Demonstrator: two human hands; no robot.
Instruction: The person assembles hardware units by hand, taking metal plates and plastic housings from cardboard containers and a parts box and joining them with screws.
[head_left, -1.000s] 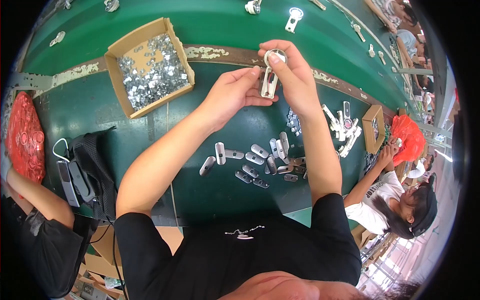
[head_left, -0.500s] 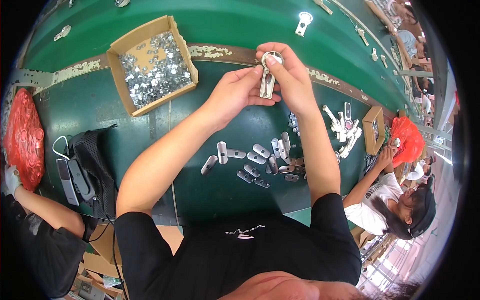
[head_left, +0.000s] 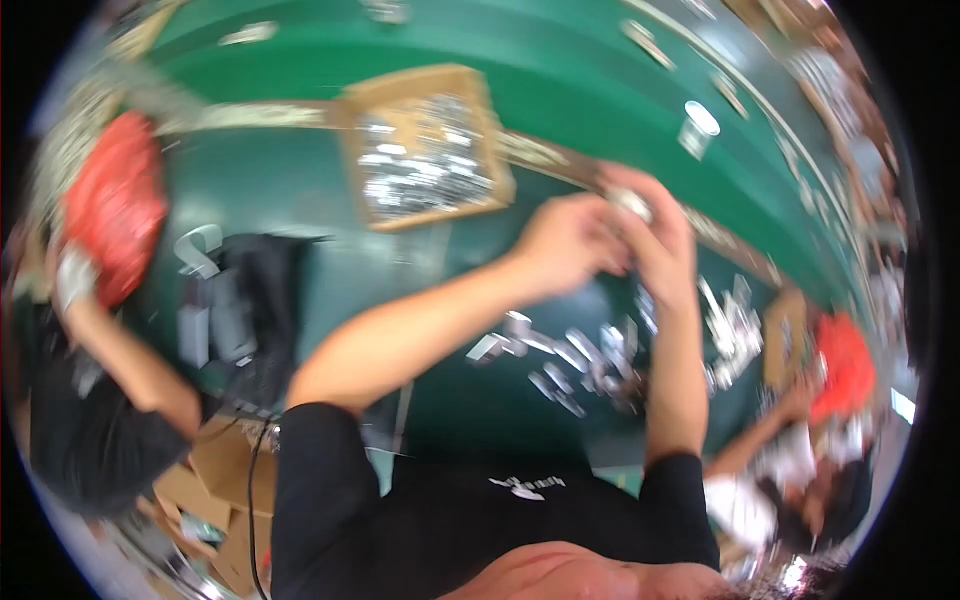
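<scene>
My right hand (head_left: 660,240) is closed round a white part with a round ring head (head_left: 630,204), its fingers curled over the top. Against it, my left hand (head_left: 568,245) has its fingers bent in at the lower end, where the handle is mostly hidden. Motion blur smears both hands. Nearer to me on the dark green table lie several grey elongated covers with rounded ends (head_left: 575,350). To the right of my right forearm is a pile of white handled parts (head_left: 735,335). Small shiny metal pieces (head_left: 425,165) fill much of an open cardboard box (head_left: 365,205) beyond my left forearm.
A green conveyor belt (head_left: 560,60) runs along the far side, carrying a white ring-headed part (head_left: 697,130) and others. At left are a black mesh bag (head_left: 270,300), a red plastic bag (head_left: 120,205) and a co-worker's gloved hand (head_left: 75,278). Another person works at right by a red bag (head_left: 842,365).
The whole view has shifted, so the table things sit further right and the picture is blurred. The white part has tilted, with its handle now mostly behind my fingers.
</scene>
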